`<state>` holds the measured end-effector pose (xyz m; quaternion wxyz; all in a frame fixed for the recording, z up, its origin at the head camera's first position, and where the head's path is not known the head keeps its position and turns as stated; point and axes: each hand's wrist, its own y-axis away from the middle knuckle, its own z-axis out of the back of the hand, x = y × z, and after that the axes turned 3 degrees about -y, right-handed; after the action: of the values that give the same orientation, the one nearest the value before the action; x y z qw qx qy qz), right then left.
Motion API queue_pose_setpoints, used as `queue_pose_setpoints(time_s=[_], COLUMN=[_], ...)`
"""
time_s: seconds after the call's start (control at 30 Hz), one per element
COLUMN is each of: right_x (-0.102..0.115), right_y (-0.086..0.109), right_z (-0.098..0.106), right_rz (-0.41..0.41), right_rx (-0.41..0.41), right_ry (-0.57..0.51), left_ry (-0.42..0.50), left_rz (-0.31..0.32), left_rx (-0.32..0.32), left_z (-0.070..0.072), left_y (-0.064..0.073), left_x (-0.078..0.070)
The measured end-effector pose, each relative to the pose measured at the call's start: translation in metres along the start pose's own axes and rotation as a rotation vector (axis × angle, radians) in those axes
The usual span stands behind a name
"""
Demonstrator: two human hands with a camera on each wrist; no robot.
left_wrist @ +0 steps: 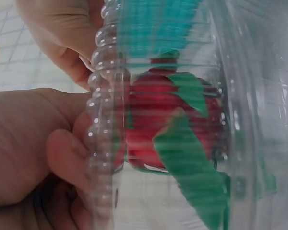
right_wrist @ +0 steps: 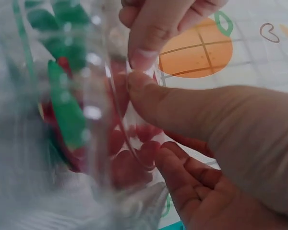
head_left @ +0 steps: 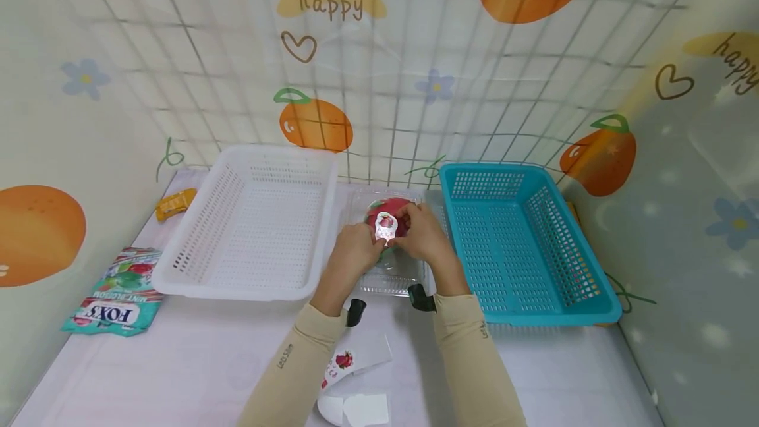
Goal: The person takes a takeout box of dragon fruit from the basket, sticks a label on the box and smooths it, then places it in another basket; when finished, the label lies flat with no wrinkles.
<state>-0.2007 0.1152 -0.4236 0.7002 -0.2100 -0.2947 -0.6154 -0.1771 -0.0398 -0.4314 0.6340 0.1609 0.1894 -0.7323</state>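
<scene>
A clear plastic clamshell box (head_left: 391, 284) stands between two baskets, with a red and green dragon fruit (head_left: 398, 205) inside it. Over its lid lies a white sticker (head_left: 386, 227) printed with a red fruit. My left hand (head_left: 354, 249) pinches the sticker's lower left edge, fingers curled. On the other side, my right hand (head_left: 425, 232) grips the right edge between thumb and fingers. In the right wrist view both thumbs meet close to the sticker's rim. Through the box wall (left_wrist: 97, 120) the left wrist view shows the fruit (left_wrist: 153, 105) and its green scales.
A white basket (head_left: 237, 292) stands left, a teal basket (head_left: 534, 318) right. Far left lie a FOX'S candy bag (head_left: 118, 295) and a yellow packet (head_left: 175, 204). Near the front are a printed sheet (head_left: 345, 360) and white paper pieces (head_left: 364, 409). A wire grid (head_left: 391, 84) rises behind.
</scene>
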Motion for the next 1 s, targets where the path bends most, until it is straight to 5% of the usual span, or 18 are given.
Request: queue_pose_setpoints(time_s=[0.37,0.53,0.77,1.0], right_x=[-0.003,-0.007,-0.013,-0.010], right_y=[0.006,0.016,0.035,0.049], right_z=[0.000,0.001,0.004,0.009], right_rz=[0.043,0.076,0.087,0.065], right_rx=[-0.016,-0.091,-0.204,-0.150], right_ry=[-0.051,-0.074,-0.122,-0.129], left_ry=[0.117,0.197,0.251,0.241], left_rz=[-0.023,-0.078,-0.140,-0.107], left_rx=[-0.059,-0.070,-0.163,-0.068], left_z=[0.004,0.009,0.012,0.016], left_y=[0.010,0.018,0.034,0.047], left_x=[0.004,0.008,0.017,0.022])
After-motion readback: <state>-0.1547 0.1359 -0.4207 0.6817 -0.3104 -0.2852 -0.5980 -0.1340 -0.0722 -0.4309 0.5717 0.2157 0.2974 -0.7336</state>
